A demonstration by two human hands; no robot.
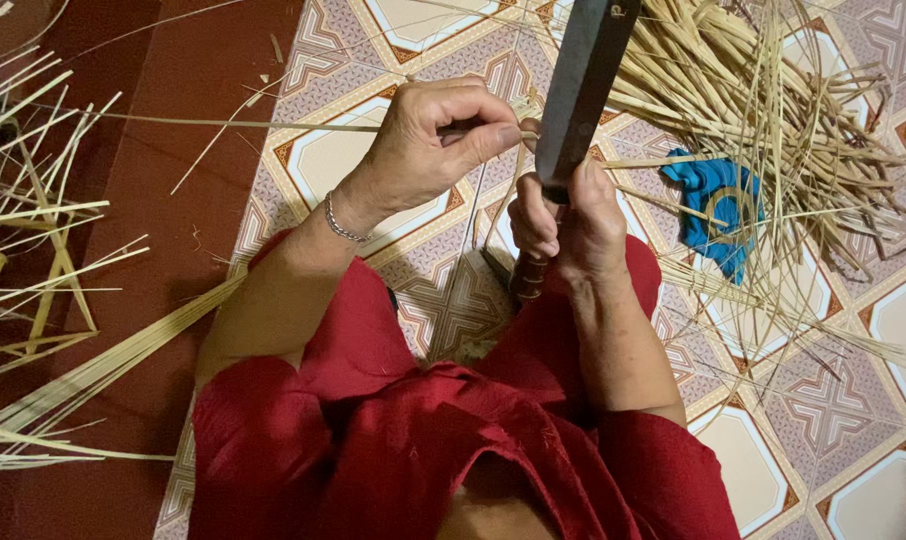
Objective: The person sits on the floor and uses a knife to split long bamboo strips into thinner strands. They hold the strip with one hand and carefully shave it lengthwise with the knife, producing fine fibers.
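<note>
My right hand (563,225) grips the wooden handle (529,278) of a big dark knife, whose broad blade (583,75) points up and away from me. My left hand (438,135), with a silver bracelet on the wrist, pinches a thin pale bamboo strip (223,124) that runs off to the left across the floor. The strip's near end meets the blade's edge between my two hands. Both forearms rest over my knees, which are covered in red cloth (373,400).
A loose heap of bamboo strips (773,110) lies on the patterned tiles at the upper right, with a blue cloth (715,200) under it. More strips and a half-woven frame (43,250) lie on the dark red floor at the left.
</note>
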